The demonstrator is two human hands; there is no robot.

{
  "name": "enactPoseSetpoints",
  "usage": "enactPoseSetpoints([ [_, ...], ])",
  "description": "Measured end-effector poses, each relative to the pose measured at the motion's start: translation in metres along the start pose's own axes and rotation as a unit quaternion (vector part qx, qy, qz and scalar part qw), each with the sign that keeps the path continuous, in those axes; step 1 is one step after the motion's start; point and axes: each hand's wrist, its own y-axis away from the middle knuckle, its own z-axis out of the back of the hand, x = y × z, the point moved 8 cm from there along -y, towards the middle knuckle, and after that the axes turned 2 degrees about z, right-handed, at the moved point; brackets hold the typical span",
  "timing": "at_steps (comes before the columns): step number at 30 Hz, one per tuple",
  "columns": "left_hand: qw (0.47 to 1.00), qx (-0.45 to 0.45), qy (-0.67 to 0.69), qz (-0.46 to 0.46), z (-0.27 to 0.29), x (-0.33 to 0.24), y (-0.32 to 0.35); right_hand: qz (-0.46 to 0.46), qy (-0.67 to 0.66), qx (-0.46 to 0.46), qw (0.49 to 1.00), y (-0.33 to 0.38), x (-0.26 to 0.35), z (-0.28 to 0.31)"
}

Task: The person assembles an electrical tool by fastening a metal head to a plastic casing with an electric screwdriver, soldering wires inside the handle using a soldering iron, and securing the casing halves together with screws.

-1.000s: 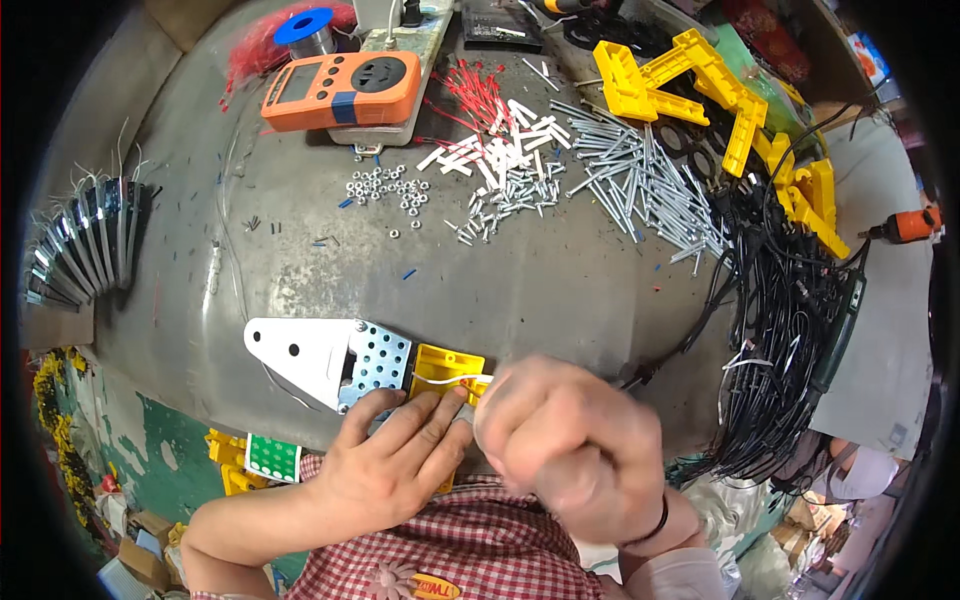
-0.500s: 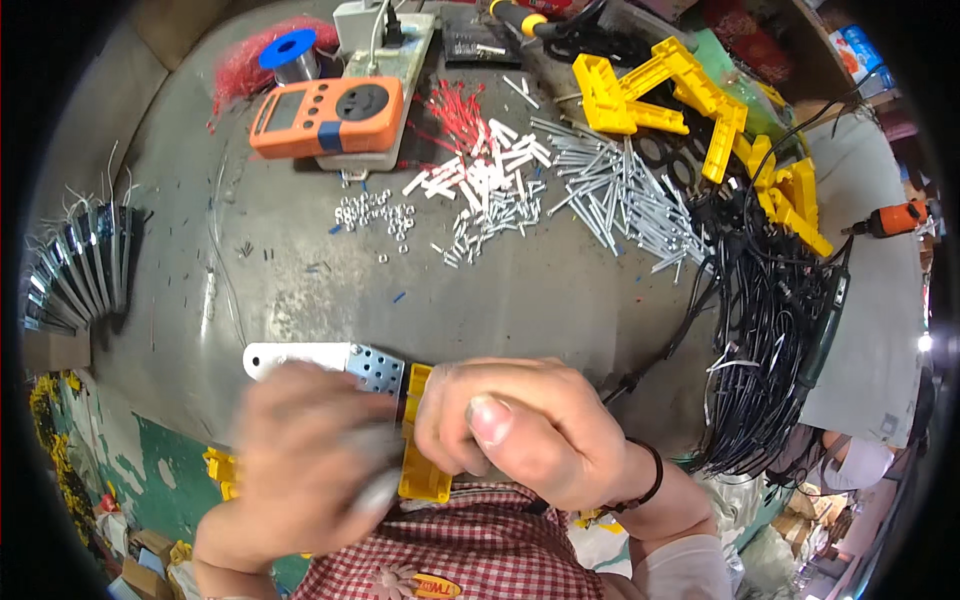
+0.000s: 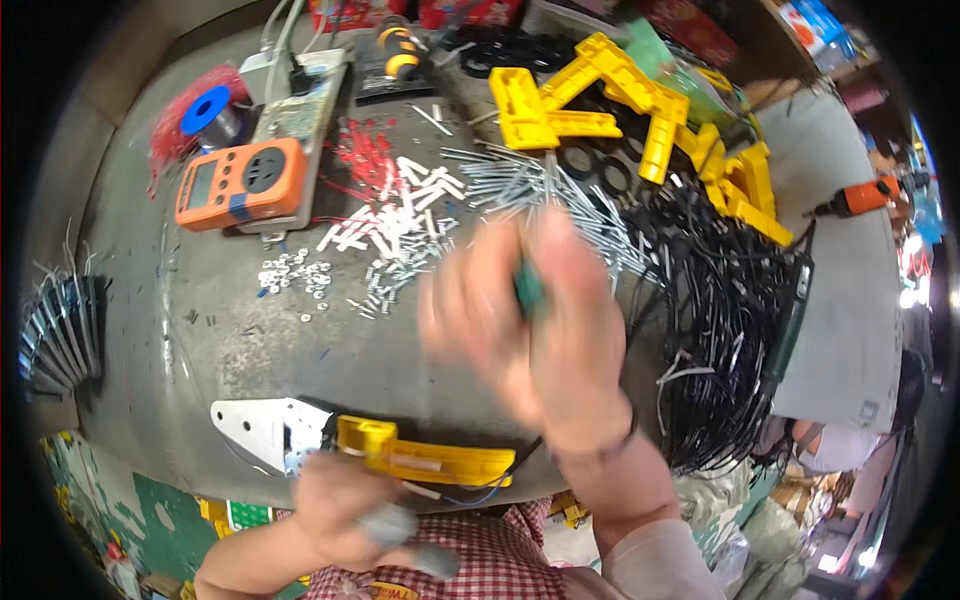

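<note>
My right hand [image 3: 545, 340], smeared by motion, is raised over the middle of the bench, closed around a small green object [image 3: 528, 287] whose kind I cannot make out. Low at the bench's near edge is my left hand [image 3: 350, 515], also blurred, with grey coverings on some fingertips; whether it grips anything is hidden. Just beyond it lies a long yellow plastic housing [image 3: 450, 463] with wires at its lower side. A white metal plate [image 3: 255, 425] with a perforated silvery part adjoins the housing's left end.
Screws [image 3: 600, 220], white sleeves [image 3: 400, 215], red wire pieces [image 3: 365, 160] and nuts [image 3: 295, 278] lie in heaps. An orange meter [image 3: 242, 185] and solder spool [image 3: 212, 117] stand far left. Yellow housings [image 3: 640, 95], black cables [image 3: 720, 350] and an orange-handled tool [image 3: 870, 197] are right.
My right hand has gone up and away from the left, now around a green object. The yellow housing has turned from upright to lying sideways. The whole view has shifted.
</note>
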Motion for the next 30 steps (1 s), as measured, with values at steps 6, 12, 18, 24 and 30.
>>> enactPoseSetpoints([
  [6, 0.982, 0.171, -0.069, -0.033, -0.044, 0.003, 0.016, -0.096, 0.771, 0.015, 0.629, 0.098, 0.040, 0.054],
  [12, 0.984, 0.166, -0.068, -0.009, -0.042, 0.002, 0.010, -0.115, 0.785, -0.068, 0.605, 0.158, 0.037, 0.051],
  [18, 0.990, 0.132, -0.050, -0.021, -0.029, -0.001, 0.011, -0.045, 0.768, -0.059, 0.636, 0.165, 0.051, 0.054],
  [24, 0.995, 0.047, -0.042, 0.075, -0.010, 0.010, 0.016, -0.030, 0.676, -0.038, 0.735, 0.162, 0.044, 0.028],
  [30, 0.985, 0.086, -0.035, 0.144, -0.012, 0.014, 0.015, 0.018, 0.673, -0.049, 0.738, 0.156, 0.035, 0.020],
])
